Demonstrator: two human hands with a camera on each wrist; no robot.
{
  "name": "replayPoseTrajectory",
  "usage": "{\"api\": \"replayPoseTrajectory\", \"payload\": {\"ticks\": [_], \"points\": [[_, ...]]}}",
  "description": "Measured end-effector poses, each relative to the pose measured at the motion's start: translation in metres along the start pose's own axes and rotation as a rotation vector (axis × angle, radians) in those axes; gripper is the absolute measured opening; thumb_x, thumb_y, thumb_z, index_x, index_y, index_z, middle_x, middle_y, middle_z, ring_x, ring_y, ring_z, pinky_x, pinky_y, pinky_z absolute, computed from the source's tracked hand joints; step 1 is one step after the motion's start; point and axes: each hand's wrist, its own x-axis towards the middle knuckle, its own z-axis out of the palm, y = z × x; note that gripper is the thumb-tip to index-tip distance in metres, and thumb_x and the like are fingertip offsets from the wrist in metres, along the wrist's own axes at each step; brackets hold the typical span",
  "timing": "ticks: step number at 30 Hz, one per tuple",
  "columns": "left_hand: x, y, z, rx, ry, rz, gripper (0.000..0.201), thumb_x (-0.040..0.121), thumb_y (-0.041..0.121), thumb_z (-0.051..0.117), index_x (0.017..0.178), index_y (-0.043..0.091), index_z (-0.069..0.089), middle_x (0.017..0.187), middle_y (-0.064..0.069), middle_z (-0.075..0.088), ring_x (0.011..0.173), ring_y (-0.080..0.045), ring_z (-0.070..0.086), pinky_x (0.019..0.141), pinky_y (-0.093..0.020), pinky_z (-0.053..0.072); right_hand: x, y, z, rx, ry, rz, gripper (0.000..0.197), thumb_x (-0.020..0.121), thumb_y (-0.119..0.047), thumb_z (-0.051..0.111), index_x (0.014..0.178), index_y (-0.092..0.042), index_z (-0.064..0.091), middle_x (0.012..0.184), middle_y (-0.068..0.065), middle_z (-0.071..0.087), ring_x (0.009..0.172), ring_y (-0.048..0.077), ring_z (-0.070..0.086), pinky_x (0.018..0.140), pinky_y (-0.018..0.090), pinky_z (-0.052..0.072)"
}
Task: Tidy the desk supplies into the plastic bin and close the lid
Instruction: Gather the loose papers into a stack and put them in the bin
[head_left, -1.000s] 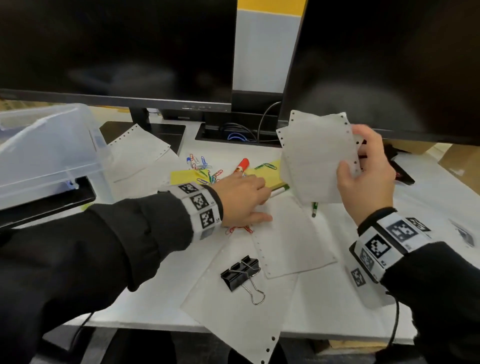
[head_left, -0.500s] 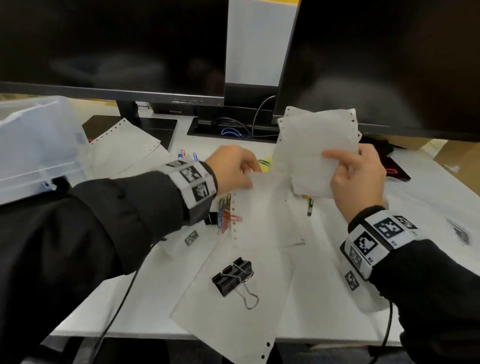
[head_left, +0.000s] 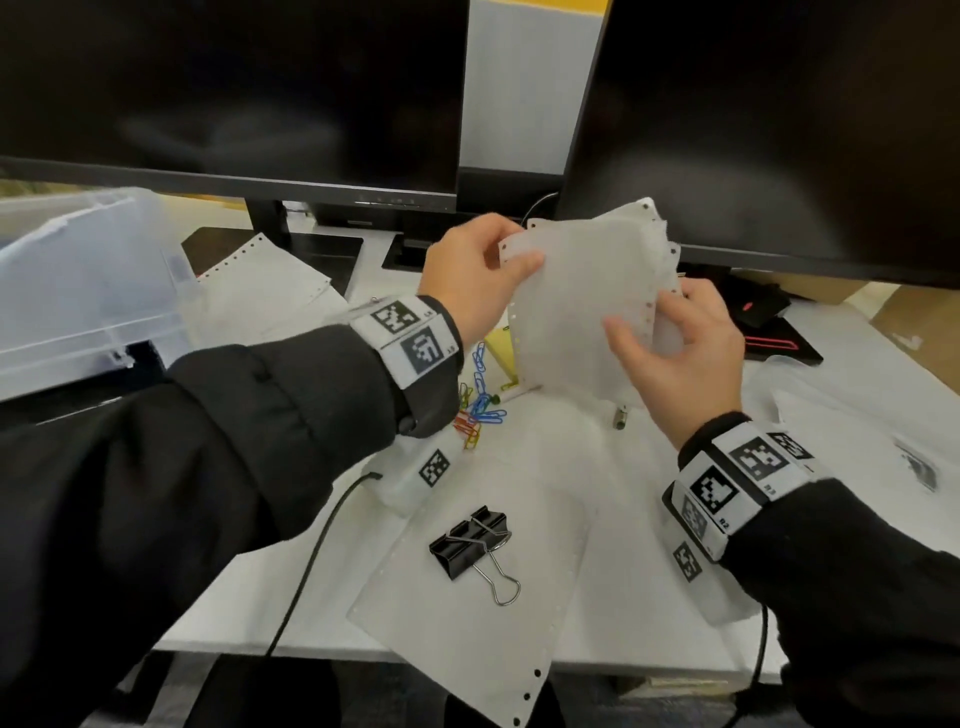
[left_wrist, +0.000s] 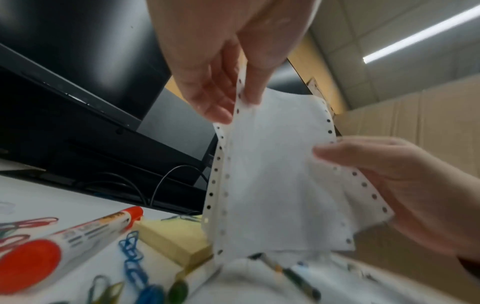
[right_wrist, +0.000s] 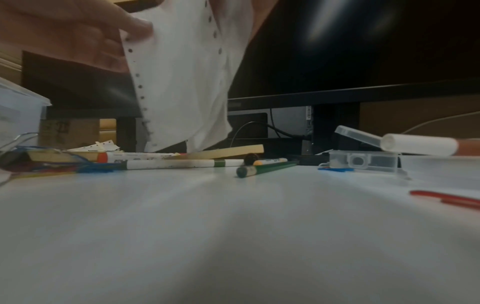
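Both hands hold a small stack of white perforated paper sheets (head_left: 582, 312) upright above the desk. My left hand (head_left: 511, 254) pinches its top left corner between thumb and fingers (left_wrist: 221, 107). My right hand (head_left: 649, 322) grips its lower right edge. The clear plastic bin (head_left: 78, 280) stands at the far left. Another sheet (head_left: 493, 597) lies at the front edge with a black binder clip (head_left: 470, 540) on it. Coloured paper clips (head_left: 480, 405), a yellow sticky pad (left_wrist: 176, 236), a red-capped marker (left_wrist: 64, 246) and a green pencil (right_wrist: 265, 167) lie under the hands.
Two dark monitors (head_left: 234, 93) stand close behind the hands, with cables between their stands. One more perforated sheet (head_left: 260, 280) lies beside the bin. A small clear case (right_wrist: 363, 160) and a black-and-red object (head_left: 769, 332) sit at the right.
My left hand lifted a sheet off the desk and brought it up against the stack in my right hand. Both hands now hold the stack together.
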Motion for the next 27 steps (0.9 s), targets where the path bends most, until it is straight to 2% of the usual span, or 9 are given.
{"api": "replayPoseTrajectory", "payload": {"ticks": [3, 5, 7, 10, 14, 17, 20, 23, 27], "points": [[-0.018, -0.003, 0.004, 0.208, -0.117, 0.104, 0.058, 0.081, 0.039, 0.066, 0.131, 0.02, 0.043, 0.111, 0.007, 0.053, 0.095, -0.006, 0.05, 0.078, -0.015, 0.041, 0.002, 0.007, -0.001, -0.098, 0.077, -0.021, 0.009, 0.077, -0.003, 0.063, 0.086, -0.004, 0.066, 0.092, 0.006, 0.054, 0.085, 0.01, 0.048, 0.074, -0.002, 0.033], [-0.031, -0.007, 0.001, 0.298, -0.288, 0.137, 0.087, 0.073, 0.049, 0.07, 0.142, 0.023, 0.025, 0.121, 0.007, 0.048, 0.102, -0.004, 0.048, 0.084, -0.02, 0.043, 0.003, 0.006, -0.001, -0.105, 0.089, 0.002, 0.006, 0.076, -0.002, 0.062, 0.081, -0.004, 0.063, 0.089, 0.009, 0.055, 0.081, 0.012, 0.047, 0.07, -0.001, 0.033], [-0.04, -0.012, -0.005, 0.425, -0.499, 0.186, 0.095, 0.068, 0.056, 0.07, 0.143, 0.024, 0.022, 0.128, 0.006, 0.048, 0.106, -0.005, 0.05, 0.093, -0.028, 0.046, 0.003, 0.006, -0.001, -0.121, 0.087, 0.02, 0.006, 0.077, -0.003, 0.062, 0.083, -0.004, 0.061, 0.089, 0.006, 0.053, 0.08, 0.011, 0.046, 0.069, -0.001, 0.033], [-0.044, -0.017, -0.011, 0.51, -0.681, 0.239, 0.081, 0.065, 0.053, 0.075, 0.133, 0.026, 0.039, 0.111, 0.013, 0.05, 0.1, -0.005, 0.05, 0.09, -0.023, 0.045, 0.002, 0.006, -0.001, -0.09, 0.105, 0.043, 0.014, 0.079, -0.006, 0.064, 0.089, -0.012, 0.057, 0.096, -0.001, 0.052, 0.087, 0.007, 0.047, 0.074, 0.0, 0.033], [-0.046, -0.024, -0.013, 0.512, -0.864, 0.218, 0.041, 0.067, 0.039, 0.08, 0.103, 0.027, 0.065, 0.094, 0.012, 0.061, 0.083, -0.007, 0.054, 0.077, -0.021, 0.047, 0.002, 0.002, -0.001, -0.067, 0.131, 0.097, 0.024, 0.083, -0.007, 0.06, 0.106, -0.009, 0.052, 0.103, -0.004, 0.051, 0.096, 0.007, 0.048, 0.081, 0.003, 0.035], [-0.048, -0.031, -0.009, 0.601, -1.056, 0.173, 0.044, 0.068, 0.037, 0.079, 0.109, 0.03, 0.065, 0.101, 0.011, 0.061, 0.086, -0.009, 0.053, 0.081, -0.024, 0.048, 0.002, -0.001, -0.001, -0.02, 0.115, 0.127, 0.033, 0.084, -0.005, 0.059, 0.114, -0.009, 0.045, 0.113, 0.0, 0.053, 0.103, 0.012, 0.053, 0.081, 0.009, 0.043], [-0.041, -0.038, -0.006, 0.637, -1.057, 0.138, 0.05, 0.068, 0.036, 0.079, 0.114, 0.027, 0.062, 0.099, 0.01, 0.054, 0.082, -0.008, 0.05, 0.08, -0.023, 0.046, 0.002, -0.001, -0.002, 0.022, 0.106, 0.135, 0.046, 0.084, -0.002, 0.059, 0.124, -0.012, 0.039, 0.112, -0.005, 0.05, 0.1, 0.008, 0.051, 0.076, -0.002, 0.041], [-0.035, -0.045, -0.005, 0.611, -1.008, 0.095, 0.045, 0.068, 0.035, 0.079, 0.108, 0.021, 0.064, 0.096, 0.006, 0.053, 0.075, -0.002, 0.046, 0.078, -0.019, 0.043, 0.002, 0.001, -0.003, 0.0, 0.098, 0.1, 0.048, 0.084, 0.0, 0.055, 0.127, -0.018, 0.04, 0.12, -0.003, 0.051, 0.106, 0.006, 0.049, 0.087, 0.004, 0.04], [-0.035, -0.049, -0.002, 0.593, -0.985, 0.037, 0.04, 0.072, 0.031, 0.077, 0.101, 0.021, 0.052, 0.102, 0.002, 0.05, 0.08, -0.008, 0.045, 0.071, -0.018, 0.04, 0.001, 0.008, 0.0, -0.14, 0.083, 0.028, 0.026, 0.086, 0.006, 0.047, 0.094, -0.01, 0.065, 0.116, 0.012, 0.052, 0.112, 0.019, 0.051, 0.082, -0.008, 0.031]]}}
